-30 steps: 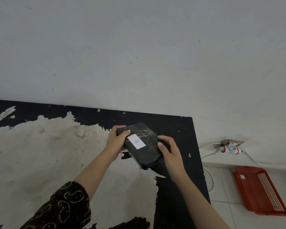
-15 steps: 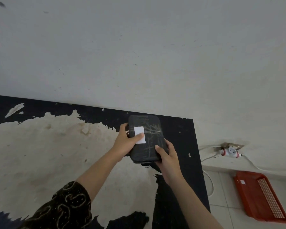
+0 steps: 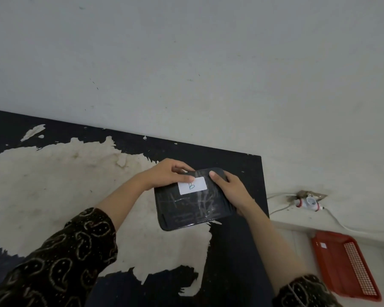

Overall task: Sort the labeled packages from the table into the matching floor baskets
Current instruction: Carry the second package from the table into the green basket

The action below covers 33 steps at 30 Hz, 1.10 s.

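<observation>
A flat black package (image 3: 193,207) wrapped in shiny plastic is held above the table's right part. Its white label (image 3: 192,185) shows a handwritten letter B and faces me. My left hand (image 3: 166,173) grips the package's top left edge, thumb resting on the label's corner. My right hand (image 3: 231,191) grips its right edge, thumb on the top face. A red floor basket (image 3: 333,262) with a small white tag lies on the tiled floor at the lower right, partly cut off by the frame.
The table (image 3: 242,251) is black with a large worn, cream-coloured patch. Its right edge runs down next to the floor. A white wall stands behind. A socket (image 3: 308,202) with white cables sits low on the wall, above the basket.
Both hands have turned the package from standing on end to lying wide, and brought it lower and closer. The label now reads upright as B.
</observation>
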Each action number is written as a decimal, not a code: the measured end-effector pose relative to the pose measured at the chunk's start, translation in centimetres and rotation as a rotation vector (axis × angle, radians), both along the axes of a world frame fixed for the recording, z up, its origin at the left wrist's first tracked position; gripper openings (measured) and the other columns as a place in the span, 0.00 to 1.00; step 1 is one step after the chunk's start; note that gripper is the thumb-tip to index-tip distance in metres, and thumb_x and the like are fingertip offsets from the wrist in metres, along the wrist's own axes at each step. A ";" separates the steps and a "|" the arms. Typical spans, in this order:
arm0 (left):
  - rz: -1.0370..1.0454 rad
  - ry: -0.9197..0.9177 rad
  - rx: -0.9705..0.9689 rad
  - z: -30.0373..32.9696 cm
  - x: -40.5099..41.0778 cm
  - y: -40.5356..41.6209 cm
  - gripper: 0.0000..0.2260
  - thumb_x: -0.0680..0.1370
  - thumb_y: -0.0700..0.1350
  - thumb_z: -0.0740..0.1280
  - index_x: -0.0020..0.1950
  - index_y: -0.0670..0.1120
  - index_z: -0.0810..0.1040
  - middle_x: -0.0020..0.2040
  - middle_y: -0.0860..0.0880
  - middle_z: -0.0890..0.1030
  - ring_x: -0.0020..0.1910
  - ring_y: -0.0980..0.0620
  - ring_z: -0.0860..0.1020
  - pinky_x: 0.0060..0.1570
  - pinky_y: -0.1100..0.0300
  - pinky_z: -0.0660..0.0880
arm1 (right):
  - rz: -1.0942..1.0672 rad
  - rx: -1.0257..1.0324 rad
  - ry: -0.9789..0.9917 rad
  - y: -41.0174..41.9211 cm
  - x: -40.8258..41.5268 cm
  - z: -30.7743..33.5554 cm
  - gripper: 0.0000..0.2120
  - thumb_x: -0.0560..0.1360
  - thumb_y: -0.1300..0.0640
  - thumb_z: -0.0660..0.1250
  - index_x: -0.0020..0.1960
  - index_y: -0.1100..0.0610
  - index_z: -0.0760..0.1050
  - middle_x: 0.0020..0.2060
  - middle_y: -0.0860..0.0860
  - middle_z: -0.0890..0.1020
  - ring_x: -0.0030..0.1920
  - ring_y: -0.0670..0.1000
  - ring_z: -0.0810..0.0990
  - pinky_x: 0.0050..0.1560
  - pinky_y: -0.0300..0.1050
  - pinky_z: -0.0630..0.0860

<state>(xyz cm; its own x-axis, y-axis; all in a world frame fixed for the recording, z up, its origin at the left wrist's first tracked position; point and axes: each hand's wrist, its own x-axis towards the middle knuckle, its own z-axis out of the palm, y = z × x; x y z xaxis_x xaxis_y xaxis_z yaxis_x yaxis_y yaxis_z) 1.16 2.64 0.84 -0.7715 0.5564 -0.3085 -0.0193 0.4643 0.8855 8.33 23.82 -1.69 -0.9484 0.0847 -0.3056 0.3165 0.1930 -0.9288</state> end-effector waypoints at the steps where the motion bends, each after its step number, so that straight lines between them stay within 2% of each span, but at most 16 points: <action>1: 0.065 0.064 -0.004 -0.1 0.1 -0.1 0.07 0.69 0.54 0.74 0.45 0.64 0.82 0.48 0.58 0.83 0.50 0.61 0.80 0.44 0.66 0.73 | -0.061 -0.021 0.014 -0.3 0.4 -0.1 0.16 0.74 0.41 0.65 0.55 0.50 0.78 0.47 0.47 0.85 0.45 0.46 0.84 0.40 0.38 0.77; 4: 0.289 0.218 0.035 -0.8 1.6 -0.5 0.08 0.69 0.54 0.73 0.48 0.59 0.82 0.47 0.60 0.82 0.49 0.61 0.79 0.42 0.67 0.71 | -0.236 -0.085 0.033 -1.0 1.3 -0.4 0.16 0.75 0.43 0.65 0.55 0.53 0.78 0.47 0.49 0.84 0.46 0.48 0.83 0.46 0.44 0.80; 6: 0.418 0.284 0.064 -1.4 3.6 -0.6 0.14 0.70 0.54 0.73 0.54 0.58 0.78 0.50 0.62 0.79 0.50 0.62 0.77 0.44 0.68 0.72 | -0.283 -0.094 0.048 -1.5 2.0 -0.4 0.16 0.75 0.43 0.64 0.54 0.53 0.78 0.47 0.50 0.84 0.48 0.50 0.83 0.49 0.47 0.80; 8: 0.555 0.290 0.113 -1.9 5.8 -0.5 0.19 0.71 0.53 0.72 0.60 0.57 0.73 0.51 0.63 0.76 0.50 0.64 0.76 0.43 0.71 0.72 | -0.289 -0.074 0.069 -2.1 2.6 -0.5 0.15 0.76 0.43 0.64 0.51 0.53 0.78 0.47 0.52 0.84 0.47 0.51 0.83 0.49 0.48 0.81; 10: 0.669 0.279 0.159 -2.2 7.6 -0.8 0.19 0.71 0.53 0.72 0.60 0.58 0.71 0.50 0.65 0.76 0.48 0.65 0.76 0.37 0.75 0.73 | -0.302 -0.078 0.087 -2.8 3.2 -0.6 0.13 0.76 0.43 0.63 0.49 0.52 0.78 0.46 0.52 0.84 0.46 0.50 0.83 0.45 0.46 0.80; 12: 0.703 0.268 0.189 -2.5 9.1 -1.5 0.18 0.72 0.54 0.71 0.59 0.58 0.71 0.49 0.64 0.77 0.48 0.64 0.77 0.37 0.73 0.74 | -0.307 -0.113 0.095 -3.3 3.7 -0.5 0.11 0.76 0.44 0.63 0.49 0.50 0.78 0.46 0.50 0.84 0.45 0.48 0.83 0.41 0.41 0.78; 15: 0.691 0.252 0.220 -2.7 10.7 -2.6 0.17 0.74 0.55 0.68 0.61 0.57 0.70 0.52 0.63 0.77 0.51 0.61 0.78 0.44 0.68 0.75 | -0.266 -0.122 0.088 -4.2 4.1 -0.2 0.13 0.77 0.44 0.62 0.51 0.51 0.78 0.46 0.49 0.84 0.45 0.47 0.83 0.40 0.40 0.78; 19: 0.755 0.247 0.271 -2.2 12.3 -4.7 0.16 0.75 0.52 0.67 0.60 0.60 0.67 0.52 0.63 0.76 0.50 0.63 0.78 0.39 0.69 0.77 | -0.200 -0.072 0.107 -6.2 4.4 0.0 0.14 0.78 0.45 0.61 0.50 0.54 0.79 0.46 0.52 0.84 0.47 0.51 0.83 0.49 0.50 0.80; 21: 0.783 0.242 0.313 -2.0 13.3 -6.0 0.16 0.77 0.50 0.66 0.61 0.61 0.66 0.54 0.61 0.76 0.51 0.60 0.79 0.41 0.66 0.79 | -0.165 -0.054 0.145 -7.6 4.6 0.3 0.14 0.78 0.46 0.61 0.48 0.55 0.79 0.45 0.53 0.84 0.47 0.52 0.83 0.50 0.52 0.79; 24: 0.785 0.245 0.376 -1.6 15.4 -8.6 0.18 0.79 0.45 0.64 0.65 0.61 0.64 0.56 0.62 0.74 0.53 0.60 0.77 0.46 0.60 0.80 | -0.106 -0.023 0.192 -10.0 5.2 0.8 0.13 0.78 0.47 0.60 0.46 0.54 0.78 0.44 0.52 0.83 0.45 0.52 0.82 0.47 0.50 0.78; 26: 0.801 0.276 0.399 -1.2 17.1 -10.5 0.19 0.79 0.43 0.63 0.66 0.61 0.64 0.57 0.63 0.73 0.52 0.64 0.77 0.45 0.64 0.80 | -0.047 -0.013 0.206 -11.8 5.7 1.1 0.12 0.78 0.46 0.60 0.47 0.52 0.78 0.44 0.51 0.83 0.45 0.50 0.81 0.46 0.49 0.78; 28: 0.851 0.297 0.403 -0.8 18.9 -12.7 0.19 0.79 0.43 0.62 0.65 0.61 0.65 0.58 0.60 0.73 0.53 0.62 0.77 0.43 0.65 0.79 | 0.031 0.024 0.224 -13.9 6.4 1.5 0.12 0.78 0.46 0.59 0.48 0.51 0.78 0.44 0.49 0.83 0.45 0.49 0.81 0.46 0.48 0.77; 29: 0.884 0.300 0.399 -0.7 19.9 -13.9 0.19 0.79 0.43 0.62 0.65 0.62 0.65 0.58 0.58 0.73 0.54 0.59 0.77 0.43 0.64 0.79 | 0.071 0.041 0.241 -15.1 6.9 1.7 0.12 0.79 0.46 0.59 0.47 0.50 0.78 0.43 0.48 0.83 0.44 0.47 0.81 0.44 0.46 0.77; 31: 0.945 0.300 0.379 -0.5 22.3 -16.4 0.18 0.79 0.43 0.62 0.64 0.63 0.66 0.59 0.55 0.74 0.54 0.55 0.77 0.42 0.63 0.79 | 0.140 0.082 0.304 -17.5 8.1 2.0 0.13 0.79 0.47 0.59 0.39 0.47 0.76 0.35 0.45 0.80 0.37 0.40 0.78 0.36 0.34 0.72; 33: 1.008 0.304 0.371 -0.1 25.3 -19.1 0.18 0.80 0.42 0.60 0.63 0.64 0.67 0.58 0.54 0.75 0.51 0.56 0.79 0.39 0.65 0.78 | 0.209 0.147 0.387 -20.4 10.0 2.4 0.17 0.79 0.48 0.59 0.31 0.45 0.70 0.27 0.43 0.75 0.31 0.38 0.74 0.30 0.30 0.67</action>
